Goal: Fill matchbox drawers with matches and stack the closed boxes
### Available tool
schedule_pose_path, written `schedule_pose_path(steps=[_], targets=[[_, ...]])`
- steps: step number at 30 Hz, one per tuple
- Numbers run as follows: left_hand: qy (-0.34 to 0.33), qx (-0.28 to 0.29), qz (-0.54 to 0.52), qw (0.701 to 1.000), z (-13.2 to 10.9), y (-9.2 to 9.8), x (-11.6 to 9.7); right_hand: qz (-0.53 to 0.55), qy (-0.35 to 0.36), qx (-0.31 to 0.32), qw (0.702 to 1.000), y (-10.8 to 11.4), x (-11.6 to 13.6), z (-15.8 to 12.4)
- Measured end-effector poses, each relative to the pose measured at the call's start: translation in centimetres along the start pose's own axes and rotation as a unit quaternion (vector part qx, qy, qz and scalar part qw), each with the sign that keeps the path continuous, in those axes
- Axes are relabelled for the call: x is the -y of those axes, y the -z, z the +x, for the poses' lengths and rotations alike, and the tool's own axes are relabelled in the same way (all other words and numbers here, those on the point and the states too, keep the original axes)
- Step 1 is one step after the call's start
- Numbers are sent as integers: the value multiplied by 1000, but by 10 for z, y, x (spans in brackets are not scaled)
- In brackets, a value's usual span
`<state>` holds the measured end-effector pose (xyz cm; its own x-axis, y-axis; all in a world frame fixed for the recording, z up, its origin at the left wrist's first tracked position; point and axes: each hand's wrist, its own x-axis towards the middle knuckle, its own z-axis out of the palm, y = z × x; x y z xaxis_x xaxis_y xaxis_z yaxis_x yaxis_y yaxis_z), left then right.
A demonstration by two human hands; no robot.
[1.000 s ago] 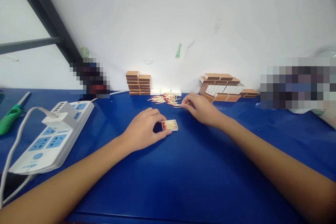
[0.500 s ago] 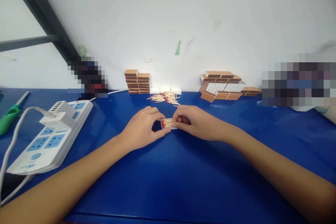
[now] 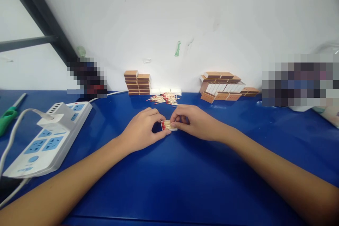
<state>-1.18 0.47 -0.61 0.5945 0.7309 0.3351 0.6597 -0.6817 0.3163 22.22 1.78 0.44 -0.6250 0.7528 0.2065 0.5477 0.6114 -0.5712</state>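
A small white matchbox tray rests on the blue table, filled with matches whose red heads point left. My left hand steadies it, thumb on the near side and fingers on the far side. Over the tray's right part, my right hand has its thumb and forefinger closed on the matches; its fingertips hide that end. Just beyond lies a loose pile of matches, in front of several white trays along the wall.
Stacked matchboxes stand by the wall, left of the pile. More matchboxes are stacked at the right. At the left are a white power strip with a plugged-in charger and a green-handled lighter. Blurred patches cover both sides.
My right hand's fingertips have shifted slightly left over the matches in the tray. My left hand keeps its hold. The whole view has shifted a little.
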Motion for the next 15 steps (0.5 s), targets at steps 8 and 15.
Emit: schedule_pose_path(steps=[8,15], targets=[[-13,-28,-34,999,0,1,-4,-4,-33,-78,996,56,2,-3],[-13,-33,-42,999,-2,1,-4,-108,-457,-423,775,149,-99,-52]])
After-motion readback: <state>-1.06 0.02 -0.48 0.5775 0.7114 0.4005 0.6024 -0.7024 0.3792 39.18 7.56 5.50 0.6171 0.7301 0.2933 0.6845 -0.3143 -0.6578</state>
